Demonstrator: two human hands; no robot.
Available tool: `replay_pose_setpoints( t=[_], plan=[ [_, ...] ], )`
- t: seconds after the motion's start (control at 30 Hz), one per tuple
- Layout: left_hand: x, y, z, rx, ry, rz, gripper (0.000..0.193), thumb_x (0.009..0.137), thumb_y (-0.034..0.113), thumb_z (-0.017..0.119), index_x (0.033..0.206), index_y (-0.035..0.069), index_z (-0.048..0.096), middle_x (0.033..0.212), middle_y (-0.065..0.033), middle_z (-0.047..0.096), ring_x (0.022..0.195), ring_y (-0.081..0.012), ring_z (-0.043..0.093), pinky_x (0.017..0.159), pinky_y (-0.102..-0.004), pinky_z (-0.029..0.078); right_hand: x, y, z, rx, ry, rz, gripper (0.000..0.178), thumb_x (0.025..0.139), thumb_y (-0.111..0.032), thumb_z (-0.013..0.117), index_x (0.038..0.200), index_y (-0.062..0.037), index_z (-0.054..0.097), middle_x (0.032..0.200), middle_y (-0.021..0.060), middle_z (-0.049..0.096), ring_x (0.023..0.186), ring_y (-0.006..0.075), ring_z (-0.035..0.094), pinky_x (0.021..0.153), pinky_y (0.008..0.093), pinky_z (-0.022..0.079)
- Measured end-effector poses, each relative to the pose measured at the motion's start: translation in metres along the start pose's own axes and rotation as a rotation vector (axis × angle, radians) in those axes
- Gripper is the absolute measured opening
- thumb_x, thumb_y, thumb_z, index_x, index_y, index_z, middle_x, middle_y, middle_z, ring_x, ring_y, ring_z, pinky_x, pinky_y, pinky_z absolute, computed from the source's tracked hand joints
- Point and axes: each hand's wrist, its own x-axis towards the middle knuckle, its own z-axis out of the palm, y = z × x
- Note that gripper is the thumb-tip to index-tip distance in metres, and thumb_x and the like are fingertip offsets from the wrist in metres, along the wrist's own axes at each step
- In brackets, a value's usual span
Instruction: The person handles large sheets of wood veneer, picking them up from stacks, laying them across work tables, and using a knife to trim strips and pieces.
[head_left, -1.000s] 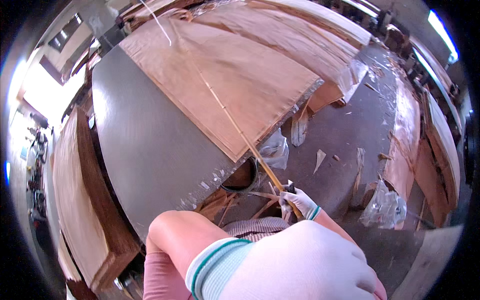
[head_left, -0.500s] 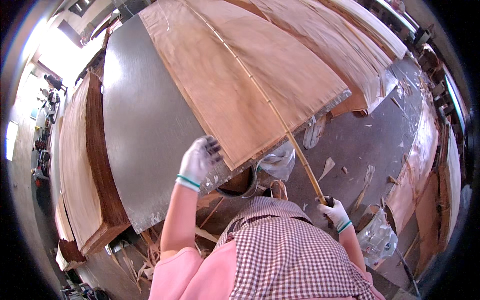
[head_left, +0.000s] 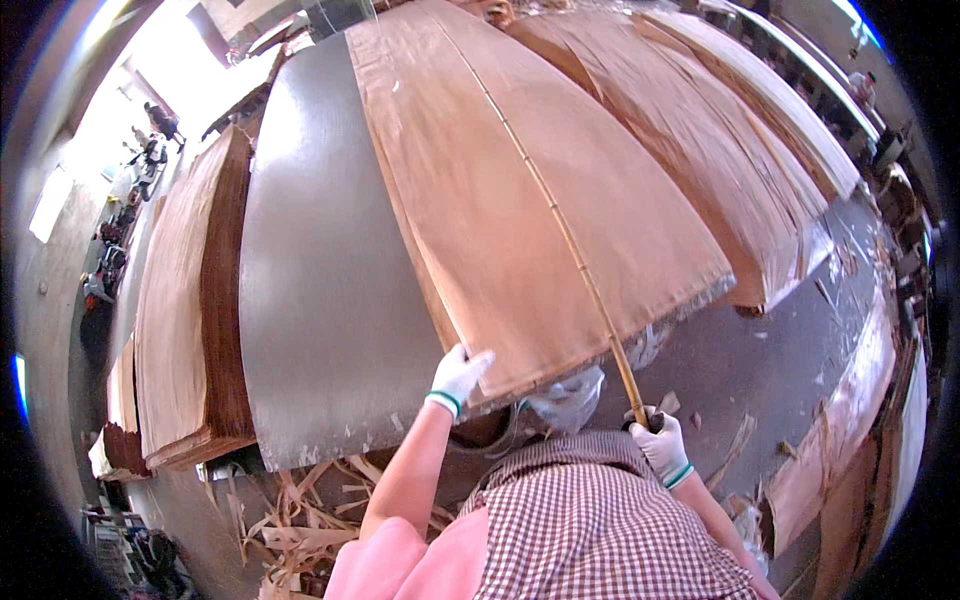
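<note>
A thin reddish-brown wood veneer sheet lies on a stack over the grey metal-topped table. My left hand, in a white glove with a green cuff, is closed at the sheet's near left corner, thumb over its top; its fingertips are partly hidden. In my gloved right hand, at the table's near right, is the dark-wrapped end of a long bamboo stick. The stick slants away across the sheet toward its far end.
Tall veneer stacks stand at the left and more veneer sheets lie at the right. Wood scraps litter the floor at lower left. A clear plastic bag hangs below the table edge, and torn veneer pieces lie far right.
My left hand has come down from above the table onto the sheet's near corner. The right hand still holds the bamboo stick. The whole view has shifted somewhat.
</note>
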Motion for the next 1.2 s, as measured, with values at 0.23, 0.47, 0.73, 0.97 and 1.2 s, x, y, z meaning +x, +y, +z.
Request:
replay_pose_setpoints(
  t=[0.23,0.47,0.73,0.97,1.2],
  plan=[
    [0.007,0.087,0.061,-0.001,0.249,0.277,0.041,0.087,0.011,0.056,0.128,0.007,0.051,0.101,-0.0168,0.066,0.094,-0.0229,0.065,0.081,-0.0335,0.049,0.101,-0.025,-0.039,0.219,-0.214,0.105,0.007,0.086,-0.008,0.061,0.092,-0.0051,0.063,0.064,-0.0057,0.052,0.05,0.0036,0.045,0.044,0.0203,0.036],
    [0.098,0.259,0.217,-0.089,-0.07,0.268,0.046,0.088,0.012,0.055,0.132,0.004,0.044,0.112,-0.0176,0.061,0.1,-0.0259,0.06,0.088,-0.0332,0.046,0.166,0.001,-0.089,0.054,-0.384,0.058,0.012,0.085,-0.013,0.063,0.093,-0.0042,0.059,0.07,-0.0023,0.055,0.057,0.0062,0.048,0.05,0.0235,0.039],
    [0.187,0.317,0.417,0.384,-0.225,0.148,0.051,0.092,0.023,0.044,0.136,-0.002,0.034,0.121,-0.0268,0.054,0.113,-0.0391,0.053,0.098,-0.0419,0.04,0.204,0.017,-0.144,0.128,-0.567,0.142,0.024,0.087,-0.019,0.062,0.103,-0.0021,0.058,0.074,0.0007,0.057,0.06,0.0097,0.052,0.055,0.0264,0.043],
    [0.159,0.379,0.452,0.017,-0.393,0.295,0.045,0.095,0.01,0.039,0.138,-0.003,0.035,0.13,-0.0208,0.052,0.118,-0.0271,0.052,0.102,-0.03,0.039,0.213,-0.017,-0.168,0.292,-0.582,0.255,0.015,0.087,-0.015,0.061,0.097,-0.0033,0.061,0.077,-0.0019,0.057,0.068,0.0089,0.051,0.062,0.0253,0.043],
    [0.183,0.343,0.323,0.423,0.496,0.589,0.065,0.085,0.028,0.064,0.133,-0.007,0.039,0.139,-0.0258,0.04,0.125,-0.0366,0.043,0.106,-0.0423,0.033,0.223,-0.065,-0.194,0.655,-0.679,0.344,0.023,0.09,-0.028,0.058,0.093,-0.0048,0.061,0.07,0.0005,0.058,0.057,0.0101,0.053,0.049,0.0235,0.04]
  ],
)
